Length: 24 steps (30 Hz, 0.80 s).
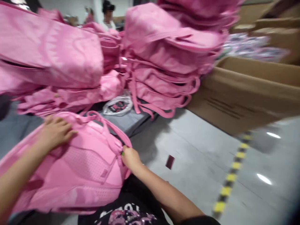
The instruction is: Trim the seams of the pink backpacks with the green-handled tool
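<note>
A pink backpack [79, 175] lies in front of me on the grey table, its padded mesh back panel and straps facing up. My left hand [56, 131] rests on the upper part of the bag, fingers stretched out over the fabric. At the bag's right edge, my right hand [131, 158] is closed on the backpack beside a shoulder strap [114, 128]. A small green spot shows by the right fingertips, too small to name. Just beyond the bag is a clear plastic bag [117, 105] with dark and pink printed pieces inside.
Pink backpacks are piled at the back left [70, 56] and in a tall stack [161, 62] at centre. To the right stands an open cardboard box [248, 97]. Yellow-black tape [232, 178] and a dark red card [170, 162] lie on the floor. Another person [108, 18] is far behind.
</note>
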Each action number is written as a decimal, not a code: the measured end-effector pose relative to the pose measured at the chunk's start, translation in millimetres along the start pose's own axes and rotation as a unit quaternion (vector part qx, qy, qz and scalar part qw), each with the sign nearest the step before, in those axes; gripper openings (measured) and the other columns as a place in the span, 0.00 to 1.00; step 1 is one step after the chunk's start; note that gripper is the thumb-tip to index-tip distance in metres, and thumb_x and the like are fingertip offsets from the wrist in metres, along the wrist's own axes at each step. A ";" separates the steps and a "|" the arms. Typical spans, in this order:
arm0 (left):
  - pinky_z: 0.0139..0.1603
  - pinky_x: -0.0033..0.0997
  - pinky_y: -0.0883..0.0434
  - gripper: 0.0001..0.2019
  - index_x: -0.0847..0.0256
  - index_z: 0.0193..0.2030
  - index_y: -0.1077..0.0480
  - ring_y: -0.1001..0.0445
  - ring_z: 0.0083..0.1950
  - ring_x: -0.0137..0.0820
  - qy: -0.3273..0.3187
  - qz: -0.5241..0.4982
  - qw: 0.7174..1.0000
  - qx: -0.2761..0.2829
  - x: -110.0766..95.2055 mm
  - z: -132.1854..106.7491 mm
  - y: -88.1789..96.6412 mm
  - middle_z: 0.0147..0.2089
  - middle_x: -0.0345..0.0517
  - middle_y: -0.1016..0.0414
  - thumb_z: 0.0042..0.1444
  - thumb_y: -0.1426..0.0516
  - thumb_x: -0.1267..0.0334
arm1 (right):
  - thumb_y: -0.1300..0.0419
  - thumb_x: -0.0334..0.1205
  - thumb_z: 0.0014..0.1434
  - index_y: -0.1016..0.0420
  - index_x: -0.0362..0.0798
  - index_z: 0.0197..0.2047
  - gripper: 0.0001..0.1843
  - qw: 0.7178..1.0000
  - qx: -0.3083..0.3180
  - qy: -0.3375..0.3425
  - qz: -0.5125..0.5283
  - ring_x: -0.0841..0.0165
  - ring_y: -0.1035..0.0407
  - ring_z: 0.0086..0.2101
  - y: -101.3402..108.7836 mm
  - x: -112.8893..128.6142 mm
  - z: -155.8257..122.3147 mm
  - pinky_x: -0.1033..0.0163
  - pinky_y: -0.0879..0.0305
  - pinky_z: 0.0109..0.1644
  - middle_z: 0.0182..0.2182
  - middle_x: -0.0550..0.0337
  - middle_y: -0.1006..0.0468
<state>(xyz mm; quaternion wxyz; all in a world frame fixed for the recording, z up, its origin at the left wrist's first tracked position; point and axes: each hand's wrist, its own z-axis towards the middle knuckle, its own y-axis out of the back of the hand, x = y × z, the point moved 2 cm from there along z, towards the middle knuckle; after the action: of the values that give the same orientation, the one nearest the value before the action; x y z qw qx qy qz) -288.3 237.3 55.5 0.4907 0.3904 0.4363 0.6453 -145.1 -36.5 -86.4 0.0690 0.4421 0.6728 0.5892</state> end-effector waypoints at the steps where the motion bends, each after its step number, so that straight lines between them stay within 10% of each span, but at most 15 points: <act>1: 0.57 0.52 0.38 0.17 0.56 0.26 0.29 0.30 0.43 0.43 -0.003 0.023 0.999 0.024 -12.0 -1.7 -5.8 0.31 0.46 0.24 0.55 0.44 0.46 | 0.46 0.29 0.59 0.26 0.42 0.47 0.14 1.000 0.005 0.003 -0.008 0.58 0.21 0.42 -2.3 -2.3 2.7 0.62 0.31 0.42 0.41 0.45 0.17; 5: 0.54 0.48 0.38 0.16 0.59 0.34 0.28 0.30 0.44 0.41 -0.064 0.065 0.990 0.105 -38.9 4.8 -27.4 0.37 0.50 0.23 0.61 0.46 0.48 | 0.48 0.29 0.60 0.25 0.45 0.45 0.13 0.999 0.023 0.004 -0.037 0.59 0.21 0.41 -7.6 -9.5 10.7 0.63 0.33 0.40 0.41 0.46 0.17; 13: 0.62 0.59 0.45 0.16 0.58 0.30 0.28 0.31 0.45 0.44 0.025 0.100 0.993 0.064 0.9 1.8 -3.7 0.33 0.48 0.24 0.60 0.44 0.49 | 0.47 0.29 0.59 0.23 0.44 0.40 0.11 0.998 0.060 -0.009 -0.025 0.56 0.22 0.42 0.5 -10.8 10.9 0.62 0.34 0.39 0.39 0.44 0.17; 21: 0.65 0.55 0.43 0.10 0.59 0.38 0.27 0.30 0.49 0.43 0.018 0.015 0.999 0.023 -74.9 -16.0 -41.0 0.40 0.49 0.25 0.57 0.38 0.55 | 0.50 0.68 0.60 0.26 0.48 0.55 0.35 0.946 0.042 0.083 0.311 0.62 0.22 0.32 101.5 10.1 -13.8 0.62 0.28 0.34 0.38 0.50 0.17; 24: 0.65 0.56 0.43 0.11 0.60 0.38 0.27 0.30 0.51 0.43 0.042 0.009 0.999 0.013 -74.7 -18.8 -40.4 0.44 0.50 0.25 0.55 0.36 0.56 | 0.56 0.80 0.54 0.22 0.45 0.49 0.48 0.912 0.115 0.137 0.369 0.65 0.31 0.18 111.4 42.2 -4.1 0.62 0.33 0.23 0.19 0.56 0.24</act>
<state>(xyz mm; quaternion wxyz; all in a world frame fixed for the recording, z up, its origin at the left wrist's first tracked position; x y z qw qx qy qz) -278.1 166.7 5.8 0.4613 0.3728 0.4614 0.6598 -115.7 -20.4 28.0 -0.2975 0.5787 0.5274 0.5463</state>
